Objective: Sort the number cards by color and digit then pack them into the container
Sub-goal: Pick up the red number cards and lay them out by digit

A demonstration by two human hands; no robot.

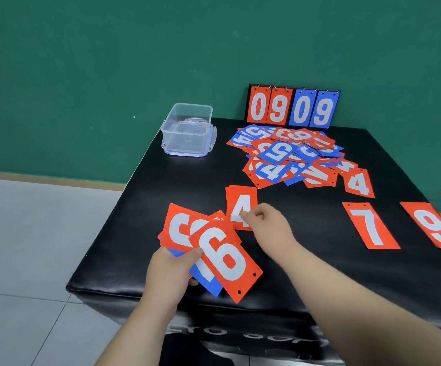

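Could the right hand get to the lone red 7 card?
Probably yes: the red 7 card lies alone, with only bare tabletop between it and the right hand, which now pinches the red 4 card.

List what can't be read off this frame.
Head view:
- Blue cards held by the left hand: digits covered by the red 6 card.
- Pile: lower cards buried under upper ones.
- Red 9 card: corner cut by the right edge.
- Red 4 card: bottom hidden by fingers of the right hand.
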